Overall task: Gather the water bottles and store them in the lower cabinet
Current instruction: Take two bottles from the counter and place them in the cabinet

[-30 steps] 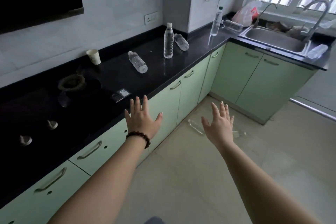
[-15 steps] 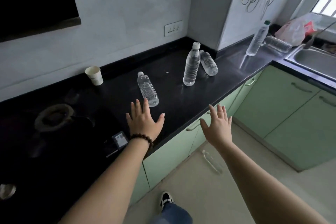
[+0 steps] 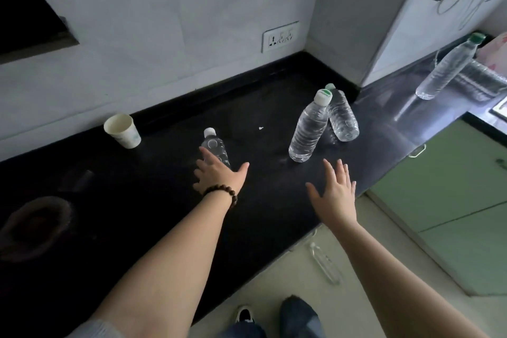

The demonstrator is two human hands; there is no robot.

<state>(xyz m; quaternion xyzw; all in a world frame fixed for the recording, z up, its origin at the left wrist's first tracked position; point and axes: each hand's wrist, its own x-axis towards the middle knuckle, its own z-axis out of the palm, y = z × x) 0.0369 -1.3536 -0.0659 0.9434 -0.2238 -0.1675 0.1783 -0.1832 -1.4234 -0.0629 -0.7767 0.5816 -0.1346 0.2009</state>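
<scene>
A clear water bottle with a white cap (image 3: 213, 145) lies on the black counter (image 3: 153, 200). My left hand (image 3: 218, 175), fingers spread, covers its lower half without closing on it. To the right a second bottle (image 3: 309, 129) stands upright, and a third (image 3: 341, 115) lies just behind it. My right hand (image 3: 336, 192) hovers open in front of the standing bottle, holding nothing. A green-capped bottle (image 3: 447, 66) stands far right, with another lying bottle (image 3: 482, 77) behind it. Light green lower cabinets (image 3: 452, 189) run along the right.
A white paper cup (image 3: 123, 130) stands by the wall at the left. A dark gas burner (image 3: 35, 225) sits at the counter's left. A wall socket (image 3: 280, 36) is above the counter. My shoes and jeans (image 3: 274, 318) show on the beige floor below.
I have stepped closer to the counter. Both hands moved forward over it, and my left hand reached the lying bottle. The bottles have not moved.
</scene>
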